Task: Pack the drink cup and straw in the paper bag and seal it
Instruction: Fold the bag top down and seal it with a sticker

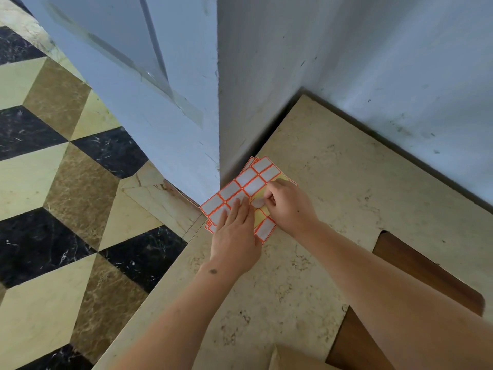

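A small stack of label sheets (250, 180), white stickers edged in orange on yellow backing, lies on the beige stone counter (333, 182) against the wall corner. My left hand (234, 236) rests flat on the sheet and presses it down. My right hand (288, 206) pinches one white sticker (257, 202) between thumb and fingers, partly lifted off the yellow backing. A corner of brown paper, probably the paper bag (290, 356), shows at the bottom edge. No cup or straw is in view.
A pale blue wall (373, 62) and pillar close the counter at the back and left. The counter's left edge drops to a patterned marble floor (66, 182). A dark wooden surface (416, 273) lies under my right forearm.
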